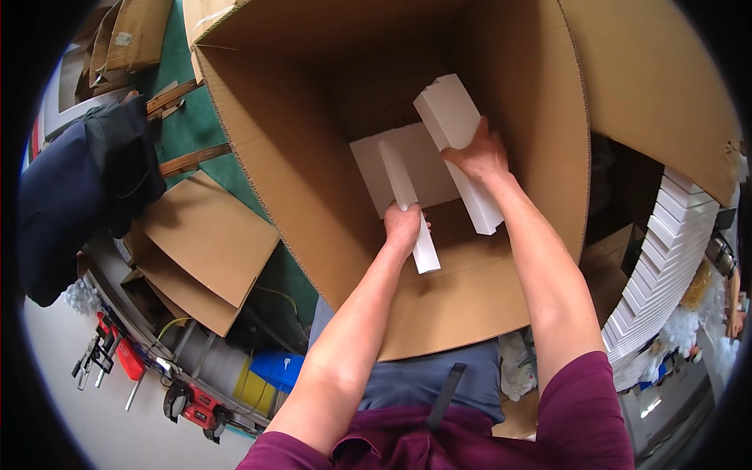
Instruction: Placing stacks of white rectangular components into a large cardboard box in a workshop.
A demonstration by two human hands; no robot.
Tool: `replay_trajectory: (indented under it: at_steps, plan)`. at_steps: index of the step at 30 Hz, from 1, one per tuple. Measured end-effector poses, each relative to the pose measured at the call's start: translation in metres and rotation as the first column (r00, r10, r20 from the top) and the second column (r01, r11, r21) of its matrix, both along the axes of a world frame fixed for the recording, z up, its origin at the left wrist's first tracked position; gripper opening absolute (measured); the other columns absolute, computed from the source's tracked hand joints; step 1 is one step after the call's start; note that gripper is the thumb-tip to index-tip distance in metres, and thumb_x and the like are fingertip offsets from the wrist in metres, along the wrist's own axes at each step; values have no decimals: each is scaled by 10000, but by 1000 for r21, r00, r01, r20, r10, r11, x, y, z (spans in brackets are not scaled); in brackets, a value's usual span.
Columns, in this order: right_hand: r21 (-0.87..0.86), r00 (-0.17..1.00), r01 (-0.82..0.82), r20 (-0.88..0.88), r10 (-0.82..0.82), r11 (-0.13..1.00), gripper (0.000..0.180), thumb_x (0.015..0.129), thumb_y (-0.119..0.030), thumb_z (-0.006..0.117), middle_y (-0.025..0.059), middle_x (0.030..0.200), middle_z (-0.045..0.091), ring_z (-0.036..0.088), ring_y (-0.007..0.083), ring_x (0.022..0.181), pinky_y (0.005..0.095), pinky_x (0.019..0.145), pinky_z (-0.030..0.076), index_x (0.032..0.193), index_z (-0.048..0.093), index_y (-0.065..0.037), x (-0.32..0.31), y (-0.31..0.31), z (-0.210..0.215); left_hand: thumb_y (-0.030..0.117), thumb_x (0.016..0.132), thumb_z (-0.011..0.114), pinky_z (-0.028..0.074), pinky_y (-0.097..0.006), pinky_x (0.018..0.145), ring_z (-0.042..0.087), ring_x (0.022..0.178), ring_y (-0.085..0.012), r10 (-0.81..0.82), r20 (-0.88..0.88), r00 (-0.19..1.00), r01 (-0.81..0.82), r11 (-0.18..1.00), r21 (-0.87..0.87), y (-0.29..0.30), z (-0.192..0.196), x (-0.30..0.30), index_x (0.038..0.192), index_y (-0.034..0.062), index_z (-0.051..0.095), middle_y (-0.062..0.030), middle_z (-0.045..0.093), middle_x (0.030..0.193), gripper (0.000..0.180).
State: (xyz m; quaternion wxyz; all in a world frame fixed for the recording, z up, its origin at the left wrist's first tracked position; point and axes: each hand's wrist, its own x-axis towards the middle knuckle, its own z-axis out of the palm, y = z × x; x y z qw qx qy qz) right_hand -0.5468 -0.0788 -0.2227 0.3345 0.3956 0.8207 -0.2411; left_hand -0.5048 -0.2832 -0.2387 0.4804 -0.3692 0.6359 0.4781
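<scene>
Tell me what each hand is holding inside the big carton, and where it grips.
Left hand grips a narrow white box near its lower end. Right hand grips a wider white box around its middle.

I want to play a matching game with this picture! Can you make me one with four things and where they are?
Things:
1. left hand
2. right hand
3. flat white box
4. stack of white boxes

Places:
A. lying on the bottom of the big cardboard box
B. piled outside the cardboard box, on the right
C. gripping the narrow white box
D. gripping the wide white box

Pairs: 1-C, 2-D, 3-A, 4-B
</scene>
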Motion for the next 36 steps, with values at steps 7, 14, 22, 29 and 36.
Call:
replay_trajectory:
  at_steps: [7,14,22,29,36]
  plan:
    - [1,1000,0,-23,0,1000,1130,678,-474,753,328,1348,483,495,401,1293,415,1042,463,1517,197,41,-2,1,-37,89,882,557,554,-394,495,627,551,-231,24,10,1000,-24,999,-21,3,-31,4,1021,-14,533,-112,599,746,175]
    - [41,975,-177,-128,181,983,1133,660,-427,770,306,1280,525,555,388,1192,410,1004,469,1523,213,50,2,-1,-82,107,884,586,539,-383,495,620,535,-229,-23,-34,999,20,996,-83,3,-76,11,1002,-19,540,-116,600,719,179]
    - [41,879,-436,-193,436,899,1092,652,-354,796,277,1290,505,508,392,1223,427,1056,420,1524,249,9,-32,-18,-130,89,875,580,550,-378,526,643,569,-237,133,-147,980,-146,986,-81,3,-122,26,1049,-34,565,-132,617,757,213]
    - [145,679,-679,-248,691,720,1044,646,-234,787,231,1251,520,522,374,1180,447,1089,382,1530,271,-30,-73,-15,-176,84,886,573,554,-379,547,651,586,-240,94,-177,980,-120,982,-144,10,-157,7,1037,-40,562,-128,623,773,196]
    - [120,521,-806,-321,791,579,967,705,-133,743,196,1313,499,483,334,1249,438,1111,366,1542,266,-59,-80,-7,-214,119,906,588,542,-395,592,662,651,-246,58,-267,962,-120,967,-223,12,-191,7,1033,-47,565,-142,642,828,211]
